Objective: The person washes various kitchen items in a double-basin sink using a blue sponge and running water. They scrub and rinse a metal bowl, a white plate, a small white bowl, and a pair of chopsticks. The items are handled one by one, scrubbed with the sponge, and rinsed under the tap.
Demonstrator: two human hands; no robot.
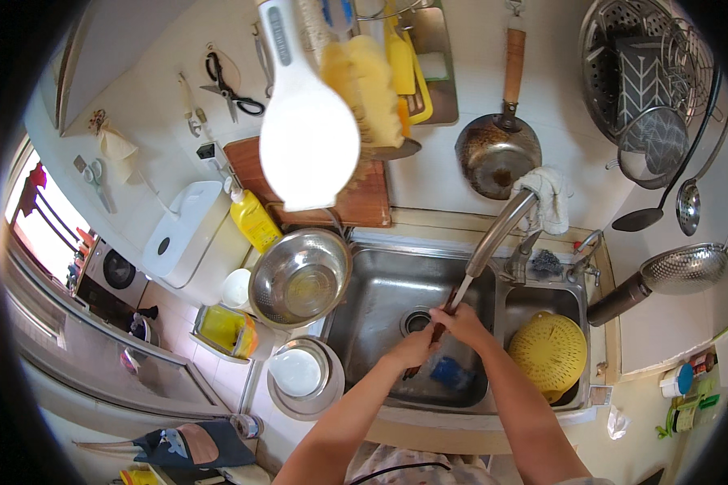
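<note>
Over the large basin of a stainless steel sink [370,285], both hands grip one bundle of slim dark brown sticks [438,331] that look like chopsticks. My left hand [414,349] is closed around its lower part, and the ends stick out below the fist. My right hand [463,325] holds the upper part. Water [460,293] runs from the metal faucet [500,233] onto the bundle by my right hand. Under my wrists, on the basin floor, lies a crumpled blue scrubber or cloth [452,372]. The drain [417,319] is partly hidden behind my left hand.
A yellow plastic colander [548,354] sits in the small right basin. Left of the sink stand a steel perforated bowl [301,277], stacked bowls [298,371] and a yellow pump bottle [253,219]. A white ladle-shaped utensil [309,133] hangs close overhead. A pan [498,154] hangs behind the faucet.
</note>
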